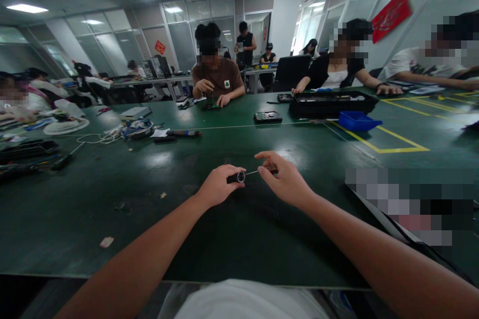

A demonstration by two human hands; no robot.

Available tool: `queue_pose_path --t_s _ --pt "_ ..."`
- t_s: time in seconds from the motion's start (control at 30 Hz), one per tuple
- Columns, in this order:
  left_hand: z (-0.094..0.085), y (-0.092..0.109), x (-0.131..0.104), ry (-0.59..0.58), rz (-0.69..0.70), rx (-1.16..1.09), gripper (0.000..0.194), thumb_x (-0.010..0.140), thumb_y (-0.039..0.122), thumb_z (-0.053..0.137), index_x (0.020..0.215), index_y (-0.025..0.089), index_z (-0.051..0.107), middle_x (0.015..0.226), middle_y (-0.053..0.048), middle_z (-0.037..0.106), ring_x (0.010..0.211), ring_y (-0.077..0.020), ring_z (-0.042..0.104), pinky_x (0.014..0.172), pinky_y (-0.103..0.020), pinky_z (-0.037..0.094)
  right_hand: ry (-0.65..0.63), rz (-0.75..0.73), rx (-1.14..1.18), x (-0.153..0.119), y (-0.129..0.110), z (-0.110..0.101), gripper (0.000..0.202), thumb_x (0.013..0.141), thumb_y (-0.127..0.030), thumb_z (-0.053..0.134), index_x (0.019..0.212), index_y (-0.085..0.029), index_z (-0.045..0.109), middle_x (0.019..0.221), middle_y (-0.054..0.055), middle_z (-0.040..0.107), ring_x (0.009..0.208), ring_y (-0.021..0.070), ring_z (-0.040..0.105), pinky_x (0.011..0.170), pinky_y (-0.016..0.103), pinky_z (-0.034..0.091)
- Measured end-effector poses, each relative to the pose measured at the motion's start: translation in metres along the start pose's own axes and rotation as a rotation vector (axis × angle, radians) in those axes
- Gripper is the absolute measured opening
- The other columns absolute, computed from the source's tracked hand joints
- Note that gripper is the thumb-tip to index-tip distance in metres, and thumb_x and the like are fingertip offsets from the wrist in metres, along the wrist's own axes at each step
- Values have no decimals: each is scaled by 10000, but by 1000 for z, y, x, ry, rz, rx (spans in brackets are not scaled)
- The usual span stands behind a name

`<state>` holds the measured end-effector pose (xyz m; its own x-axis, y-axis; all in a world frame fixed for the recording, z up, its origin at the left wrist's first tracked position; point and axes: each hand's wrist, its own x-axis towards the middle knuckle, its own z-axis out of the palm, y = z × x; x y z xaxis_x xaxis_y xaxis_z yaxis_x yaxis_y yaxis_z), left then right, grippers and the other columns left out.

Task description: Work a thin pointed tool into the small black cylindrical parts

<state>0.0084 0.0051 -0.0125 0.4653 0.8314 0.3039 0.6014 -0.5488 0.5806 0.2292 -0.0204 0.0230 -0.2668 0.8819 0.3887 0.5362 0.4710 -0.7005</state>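
Observation:
My left hand (220, 184) is closed round a short black cylinder (236, 177) whose round, metal-rimmed end faces me. A thin metal shaft (252, 173) runs from beside the cylinder toward my right hand (280, 177). The thumb and fingers of my right hand are bent around the shaft's far end, where a small brownish piece shows behind the fingers; how it is held is partly hidden. Both hands are just above the green table (232, 239), near its middle.
Beyond my hands lie a hard drive (268, 117), a blue tray (358, 120) and a long black casing (333, 103). Cables and tools (136, 128) lie left. A pixelated object (411, 209) is at right. People work across the table.

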Motion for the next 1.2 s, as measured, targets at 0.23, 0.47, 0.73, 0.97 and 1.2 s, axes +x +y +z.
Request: queue_pose_path --t_s 0.23,0.47,0.73,0.97,1.2 --pt "-1 0 -1 -1 -7 -1 389 821 257 730 1205 241 669 1178 -53 673 1095 -227 610 1024 -405 450 -6 -16 6 0 1 0 288 916 -257 511 1194 -211 569 816 16 631 718 175 610 656 331 498" --pt "-1 1 -1 -2 -13 -4 389 816 250 733 1200 242 672 1175 -57 672 1095 -232 609 1018 -412 455 -13 -10 13 -1 0 -1 295 906 -239 514 1195 -201 561 826 21 633 754 184 624 685 341 511" --pt "0 3 1 9 -12 -4 377 799 228 746 1171 225 686 1161 -60 685 1086 -229 623 1023 -404 462 14 -34 15 -1 5 2 302 894 -230 519 1191 -210 570 826 17 628 759 185 612 678 329 485" --pt "-1 3 0 7 -15 -7 377 796 225 753 1167 231 688 1160 -50 687 1084 -230 623 1027 -400 455 26 -36 30 -1 5 1 300 890 -216 517 1186 -220 570 844 17 620 781 183 608 706 327 478" --pt "0 2 0 5 -15 -13 381 804 235 748 1179 241 680 1167 -35 679 1088 -218 616 1022 -387 450 16 -17 56 0 3 1 314 873 -186 519 1181 -214 570 879 26 616 796 182 610 721 330 481"
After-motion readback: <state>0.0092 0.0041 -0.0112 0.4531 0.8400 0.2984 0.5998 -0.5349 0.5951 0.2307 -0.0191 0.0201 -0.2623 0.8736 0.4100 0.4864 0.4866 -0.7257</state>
